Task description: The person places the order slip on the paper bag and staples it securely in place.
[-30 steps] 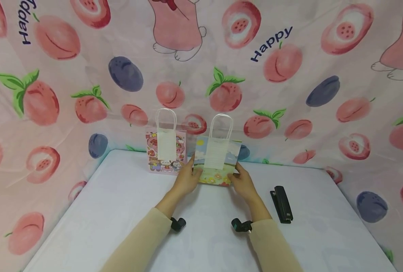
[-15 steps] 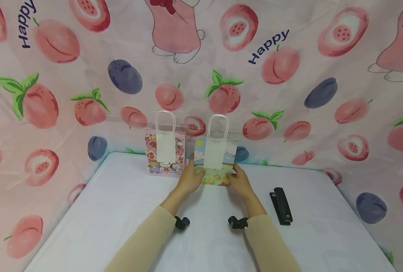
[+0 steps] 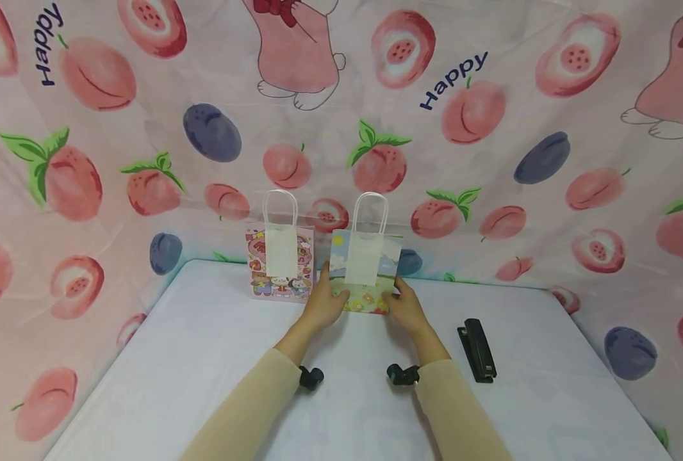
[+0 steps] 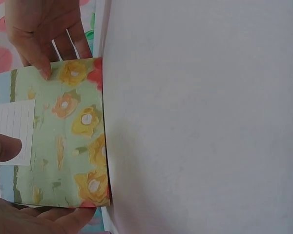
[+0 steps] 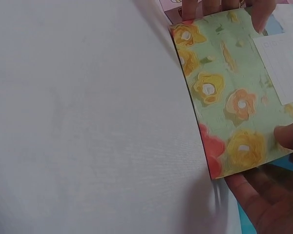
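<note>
A small paper gift bag [image 3: 371, 298] with a meadow and flower print is held upright near the back of the table. Its white handle [image 3: 370, 194] stands up, and a white lined slip [image 3: 364, 262] covers part of its front. My left hand [image 3: 324, 306] grips the bag's left side, thumb in front and fingers behind. On the opposite side my right hand [image 3: 407, 310] holds it the same way. Yellow flowers [image 4: 86, 121] line the bag's bottom edge in the left wrist view. The bag's back is hidden.
Just left of my left hand stands a pink cartoon gift bag [image 3: 257, 285], also with a white handle and slip. A black stapler [image 3: 478, 350] lies on the white table [image 3: 353, 422] to the right. Behind hangs a fruit-print cloth [image 3: 330, 141].
The flowered bag has shifted and turned slightly, its right edge a little further left. Both hands moved with it, keeping their grip. The pink bag and stapler stayed put.
</note>
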`<action>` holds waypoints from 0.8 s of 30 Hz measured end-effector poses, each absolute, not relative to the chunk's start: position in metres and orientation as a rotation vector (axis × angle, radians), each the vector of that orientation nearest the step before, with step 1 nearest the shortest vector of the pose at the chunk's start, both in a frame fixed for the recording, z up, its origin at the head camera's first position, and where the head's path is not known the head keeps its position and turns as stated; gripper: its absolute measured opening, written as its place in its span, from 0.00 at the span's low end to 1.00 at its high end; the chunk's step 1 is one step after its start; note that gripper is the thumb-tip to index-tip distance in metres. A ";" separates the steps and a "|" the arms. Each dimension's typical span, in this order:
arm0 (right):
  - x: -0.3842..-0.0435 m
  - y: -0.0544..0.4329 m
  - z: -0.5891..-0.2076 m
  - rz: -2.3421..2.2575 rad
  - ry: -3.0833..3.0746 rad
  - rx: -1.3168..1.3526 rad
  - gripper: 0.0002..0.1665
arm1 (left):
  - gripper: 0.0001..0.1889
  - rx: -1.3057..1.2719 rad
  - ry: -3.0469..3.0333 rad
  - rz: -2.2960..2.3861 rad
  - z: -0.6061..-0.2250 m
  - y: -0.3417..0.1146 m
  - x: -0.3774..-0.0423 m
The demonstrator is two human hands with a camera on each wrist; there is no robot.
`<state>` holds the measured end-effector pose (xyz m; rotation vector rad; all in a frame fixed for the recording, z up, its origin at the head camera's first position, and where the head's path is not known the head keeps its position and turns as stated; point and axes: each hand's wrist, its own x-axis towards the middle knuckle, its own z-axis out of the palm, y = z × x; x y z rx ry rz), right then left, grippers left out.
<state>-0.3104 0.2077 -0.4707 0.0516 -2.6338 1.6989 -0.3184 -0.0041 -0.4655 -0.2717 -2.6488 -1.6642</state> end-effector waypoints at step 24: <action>-0.315 0.237 -0.447 1.561 -2.770 0.025 0.49 | 0.46 -0.345 -2.655 -1.640 -0.447 -0.004 -0.314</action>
